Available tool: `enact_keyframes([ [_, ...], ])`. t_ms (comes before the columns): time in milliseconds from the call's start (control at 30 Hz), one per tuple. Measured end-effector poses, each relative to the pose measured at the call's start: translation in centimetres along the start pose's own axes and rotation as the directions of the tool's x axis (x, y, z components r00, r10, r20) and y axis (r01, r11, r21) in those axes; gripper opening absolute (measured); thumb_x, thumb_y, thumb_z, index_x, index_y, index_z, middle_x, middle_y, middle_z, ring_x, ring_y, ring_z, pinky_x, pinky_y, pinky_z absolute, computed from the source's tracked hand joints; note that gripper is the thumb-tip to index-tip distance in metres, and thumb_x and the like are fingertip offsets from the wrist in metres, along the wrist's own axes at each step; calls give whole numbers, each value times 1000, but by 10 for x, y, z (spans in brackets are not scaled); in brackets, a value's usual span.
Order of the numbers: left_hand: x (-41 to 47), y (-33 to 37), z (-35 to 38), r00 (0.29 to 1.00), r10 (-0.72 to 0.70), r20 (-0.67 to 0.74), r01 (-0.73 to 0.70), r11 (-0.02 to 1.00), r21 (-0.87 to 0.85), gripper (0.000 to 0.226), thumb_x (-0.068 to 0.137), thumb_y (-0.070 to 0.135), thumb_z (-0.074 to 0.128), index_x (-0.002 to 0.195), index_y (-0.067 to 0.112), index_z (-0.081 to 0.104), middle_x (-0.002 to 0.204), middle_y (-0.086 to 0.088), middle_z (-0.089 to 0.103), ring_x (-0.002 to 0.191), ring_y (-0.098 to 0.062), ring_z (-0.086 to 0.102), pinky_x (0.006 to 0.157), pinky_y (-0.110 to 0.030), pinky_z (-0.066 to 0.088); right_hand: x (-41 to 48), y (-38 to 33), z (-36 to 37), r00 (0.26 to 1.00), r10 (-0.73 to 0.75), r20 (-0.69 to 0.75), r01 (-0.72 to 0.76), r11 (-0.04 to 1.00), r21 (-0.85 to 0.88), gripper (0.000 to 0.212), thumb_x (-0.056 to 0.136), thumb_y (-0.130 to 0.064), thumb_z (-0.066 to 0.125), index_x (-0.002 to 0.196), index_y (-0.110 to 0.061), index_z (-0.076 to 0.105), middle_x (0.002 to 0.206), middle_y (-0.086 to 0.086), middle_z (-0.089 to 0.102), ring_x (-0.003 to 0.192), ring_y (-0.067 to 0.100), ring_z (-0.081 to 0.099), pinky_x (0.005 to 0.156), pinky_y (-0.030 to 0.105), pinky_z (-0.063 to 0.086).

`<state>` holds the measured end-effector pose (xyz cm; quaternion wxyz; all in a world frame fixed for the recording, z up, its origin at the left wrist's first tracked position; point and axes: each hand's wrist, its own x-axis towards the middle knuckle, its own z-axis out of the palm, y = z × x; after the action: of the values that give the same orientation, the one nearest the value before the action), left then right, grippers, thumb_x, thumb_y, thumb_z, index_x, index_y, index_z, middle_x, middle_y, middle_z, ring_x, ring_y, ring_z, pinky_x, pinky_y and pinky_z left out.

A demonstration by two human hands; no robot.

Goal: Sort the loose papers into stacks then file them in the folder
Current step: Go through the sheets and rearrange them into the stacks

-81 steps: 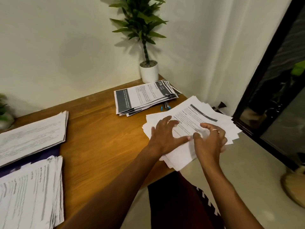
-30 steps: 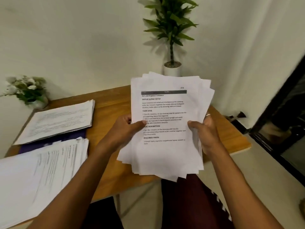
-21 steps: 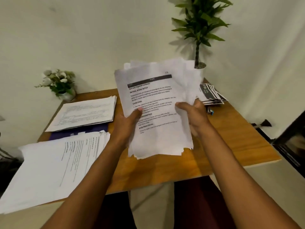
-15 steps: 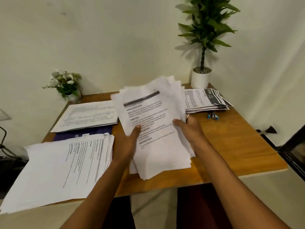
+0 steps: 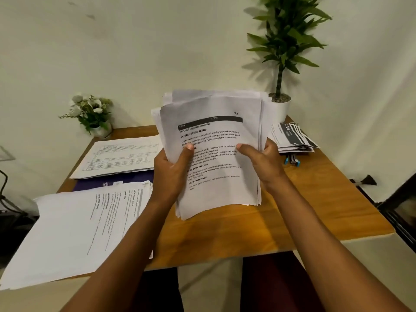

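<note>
Both hands hold a thick bundle of printed papers [image 5: 216,190] nearly upright over the middle of the wooden table [image 5: 304,212]. My left hand [image 5: 173,170] grips its left edge and my right hand [image 5: 263,163] grips its right edge, thumbs on the front sheet. The bundle's lower edge sits close to the tabletop; whether it touches I cannot tell. A large paper stack [image 5: 74,230] lies at the near left, another stack [image 5: 121,156] behind it. A purple folder [image 5: 117,181] lies partly hidden under these two. A fanned stack with dark headers [image 5: 292,138] lies at the far right.
A tall potted plant in a white pot [image 5: 281,106] stands at the back right corner. At the back left is a small flower pot [image 5: 94,118]. Blue binder clips [image 5: 292,159] lie by the fanned stack. Past the table's right edge is a dark door frame [image 5: 400,210].
The bundle was gathered off the table's right side, lifted in both hands and carried to the middle. Since half a second ago it has tipped more upright and its sheets are more even.
</note>
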<state>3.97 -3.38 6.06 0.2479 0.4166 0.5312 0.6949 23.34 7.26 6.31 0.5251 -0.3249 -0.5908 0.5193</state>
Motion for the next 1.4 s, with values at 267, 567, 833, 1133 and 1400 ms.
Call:
enact_keyframes([
  [267, 6, 9, -1, 996, 91, -19, -91, 996, -16, 10, 91, 55, 69, 101, 52, 71, 104, 13, 77, 92, -11, 76, 66, -23, 61, 0, -12, 3, 989, -141, 40, 139, 988, 64, 22, 88, -36, 78, 105, -49, 75, 108, -17, 77, 104, 5, 72, 82, 15, 55],
  [567, 0, -46, -10, 968, -241, 71, 235, 968, 85, 62, 87, 51, 76, 141, 30, 55, 123, 5, 73, 104, -18, 74, 81, -41, 64, -8, 39, -13, 978, 197, 62, -179, 957, -227, 9, 98, -38, 66, 105, -33, 67, 104, -20, 73, 102, 1, 68, 78, 15, 52],
  [833, 6, -80, -16, 885, -464, -33, 462, 870, 173, 41, 90, 31, 76, 123, 45, 56, 116, 13, 70, 95, -16, 73, 82, -48, 63, -16, 64, -50, 675, 692, 254, -573, 709, -411, 45, 92, -29, 76, 133, -19, 63, 122, -4, 74, 109, 20, 72, 94, 46, 58],
  [1133, -31, -100, 0, 972, -220, -87, 232, 809, 540, 18, 100, 41, 61, 113, 33, 52, 96, 21, 57, 75, -3, 63, 41, -5, 41, -16, 95, -41, 960, 272, -74, -271, 824, -497, 59, 82, -28, 86, 134, -25, 59, 104, -14, 70, 88, 8, 70, 54, 14, 53],
  [1400, -33, -101, 2, 983, -156, -96, 183, 810, 557, 19, 100, 39, 62, 114, 34, 50, 98, 24, 57, 73, 1, 60, 46, -3, 43, -16, 105, -41, 957, 260, -127, -289, 842, -455, 50, 74, -21, 92, 115, -21, 64, 89, -1, 74, 81, 18, 73, 63, 29, 61],
])
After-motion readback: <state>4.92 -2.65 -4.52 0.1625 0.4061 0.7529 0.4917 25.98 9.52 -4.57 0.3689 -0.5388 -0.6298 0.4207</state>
